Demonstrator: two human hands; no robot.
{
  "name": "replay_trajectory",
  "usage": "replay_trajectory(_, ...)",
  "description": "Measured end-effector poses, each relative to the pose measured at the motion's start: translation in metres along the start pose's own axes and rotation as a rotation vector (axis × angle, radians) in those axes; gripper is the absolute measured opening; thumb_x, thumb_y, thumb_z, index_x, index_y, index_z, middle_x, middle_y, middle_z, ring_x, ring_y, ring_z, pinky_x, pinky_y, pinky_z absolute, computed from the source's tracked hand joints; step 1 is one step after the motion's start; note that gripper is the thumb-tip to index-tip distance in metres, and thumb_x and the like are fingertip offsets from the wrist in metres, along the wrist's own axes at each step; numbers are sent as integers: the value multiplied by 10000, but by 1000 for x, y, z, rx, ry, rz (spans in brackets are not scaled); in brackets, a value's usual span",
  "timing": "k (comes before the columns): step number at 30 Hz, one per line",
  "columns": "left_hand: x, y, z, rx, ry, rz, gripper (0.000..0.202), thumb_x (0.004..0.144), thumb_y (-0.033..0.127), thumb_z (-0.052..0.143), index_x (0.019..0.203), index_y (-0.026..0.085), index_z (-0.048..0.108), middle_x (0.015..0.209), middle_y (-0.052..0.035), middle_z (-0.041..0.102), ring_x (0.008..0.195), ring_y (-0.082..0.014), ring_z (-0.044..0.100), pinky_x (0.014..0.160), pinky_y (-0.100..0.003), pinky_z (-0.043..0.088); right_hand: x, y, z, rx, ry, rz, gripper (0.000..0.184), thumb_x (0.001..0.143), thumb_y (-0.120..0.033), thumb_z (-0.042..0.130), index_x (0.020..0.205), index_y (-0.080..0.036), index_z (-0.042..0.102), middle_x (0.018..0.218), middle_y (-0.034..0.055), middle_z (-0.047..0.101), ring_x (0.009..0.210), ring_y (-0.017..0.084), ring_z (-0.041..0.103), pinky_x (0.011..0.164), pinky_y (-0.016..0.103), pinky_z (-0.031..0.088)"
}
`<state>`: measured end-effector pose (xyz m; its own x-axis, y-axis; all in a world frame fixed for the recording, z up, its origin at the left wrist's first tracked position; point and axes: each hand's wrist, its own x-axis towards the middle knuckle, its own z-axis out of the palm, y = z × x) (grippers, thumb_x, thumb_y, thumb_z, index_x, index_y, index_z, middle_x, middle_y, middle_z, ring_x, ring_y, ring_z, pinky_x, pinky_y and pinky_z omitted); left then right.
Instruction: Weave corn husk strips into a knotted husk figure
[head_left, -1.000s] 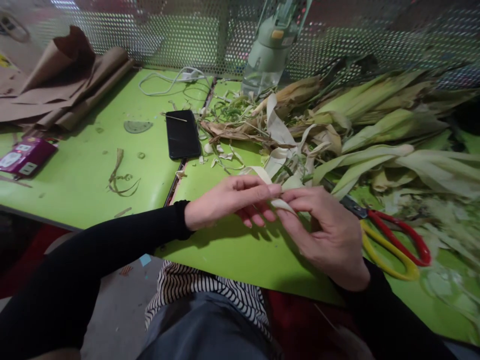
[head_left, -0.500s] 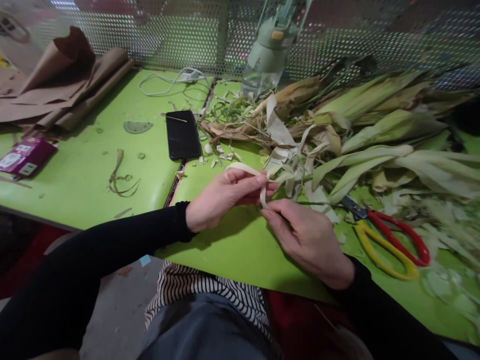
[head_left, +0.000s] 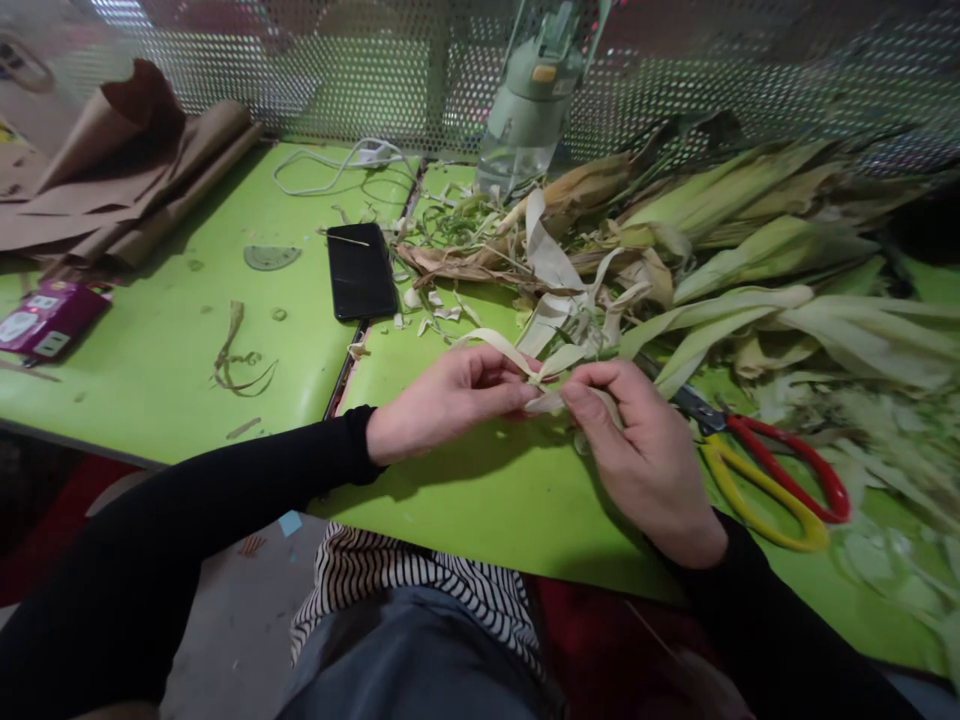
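Between my hands is a pale corn husk strip (head_left: pixel 501 343), crossed and folded into a small knot-like spot. My left hand (head_left: pixel 457 400) pinches it there between thumb and fingers, and a loop of husk arches over the fingers. A lower length of the strip runs into my right hand (head_left: pixel 641 445), pinched between its thumb and forefinger. Behind the hands lie pale husk scraps and a heap of corn husks (head_left: pixel 750 240). Scissors (head_left: pixel 795 470) with one red and one yellow handle rest just right of my right hand, their blades partly covered by husk.
On the green table (head_left: pixel 180 400) lie a phone (head_left: pixel 361 270), a protractor (head_left: pixel 271 257), a curled dry strip (head_left: pixel 236 350), a white cable (head_left: pixel 322 170) and a purple box (head_left: pixel 52 320). A water bottle (head_left: pixel 525 110) stands before the perforated screen. Brown paper (head_left: pixel 135 150) fills the far left.
My right hand has moved up and to the right, drawing the strip's end sideways. My left hand still pinches the crossing, its fingers more curled. The whole view has shifted slightly.
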<state>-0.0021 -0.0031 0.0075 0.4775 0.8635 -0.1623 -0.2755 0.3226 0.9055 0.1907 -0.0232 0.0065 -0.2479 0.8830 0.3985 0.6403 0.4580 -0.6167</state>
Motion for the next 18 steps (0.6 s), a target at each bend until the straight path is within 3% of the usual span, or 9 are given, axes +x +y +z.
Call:
replay_trajectory(5, -2, -1, 0, -90, -83, -23, 196, 791, 189, 768, 920, 126, 634, 774, 10, 692, 724, -100, 679, 779, -267, 539, 0, -1, 2, 216, -46, 221, 259, 951, -451, 548, 826, -226, 576, 649, -32, 541, 549, 125, 473, 490, 256, 386)
replay_trajectory(8, -2, 0, 1, -105, -102, -49, 188, 800, 209, 765, 905, 121, 637, 769, 9, 690, 746, -111, 695, 796, -282, 550, 1, -2, 2, 223, -41, 211, 241, 944, -423, 562, 812, -223, 585, 654, -31, 558, 566, 125, 487, 513, 255, 401)
replay_trajectory(14, -2, 1, 2, -59, -128, -54, 173, 776, 133, 768, 868, 109, 624, 696, 16, 686, 633, -71, 644, 692, -228, 540, 0, -4, 2, 157, -28, 199, 201, 921, -383, 593, 802, -222, 580, 646, -35, 576, 503, 109, 464, 445, 240, 364)
replay_trajectory(18, -2, 2, 4, -123, -55, -76, 133, 808, 58, 712, 860, 110, 602, 647, 23, 680, 612, -71, 665, 672, -209, 550, 1, 1, 5, 321, 4, 205, 167, 895, -360, 644, 980, -238, 567, 686, -34, 609, 503, 118, 519, 420, 242, 389)
